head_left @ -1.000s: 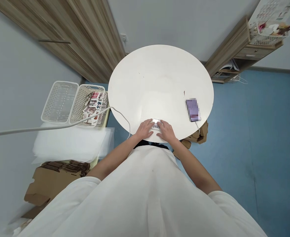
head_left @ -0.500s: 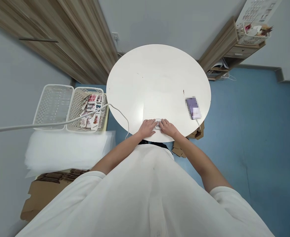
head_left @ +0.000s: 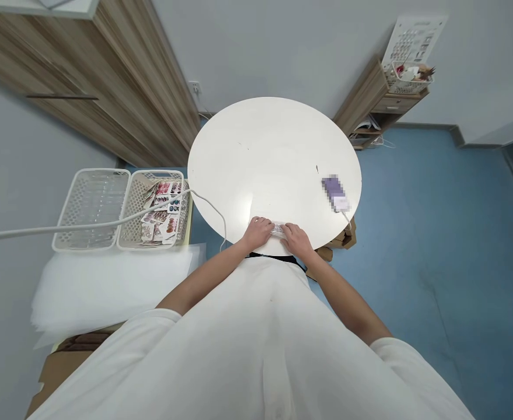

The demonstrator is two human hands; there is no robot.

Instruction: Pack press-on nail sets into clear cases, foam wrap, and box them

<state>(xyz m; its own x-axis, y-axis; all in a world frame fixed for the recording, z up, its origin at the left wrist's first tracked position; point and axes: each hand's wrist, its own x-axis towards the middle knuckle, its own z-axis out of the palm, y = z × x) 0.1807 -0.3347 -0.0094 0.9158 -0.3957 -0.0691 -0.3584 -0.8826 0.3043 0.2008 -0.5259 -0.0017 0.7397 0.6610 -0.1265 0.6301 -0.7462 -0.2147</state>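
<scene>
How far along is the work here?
Already done, it seems: the clear case is on the white table, near the edge. In hand: the left hand and right hand touch its ends. Left: releasing it; whether more remains can't be told.

My tabletop (head_left: 269, 157) is white with small dark marks; the plastic piece (head_left: 278, 230) at its near edge looks clear, the blurred object (head_left: 333, 188) towards its right edge purple. My shirt (head_left: 239, 326) is plain white, the floor (head_left: 396, 233) blue, the cabinet (head_left: 120, 76) streaked brown.
</scene>
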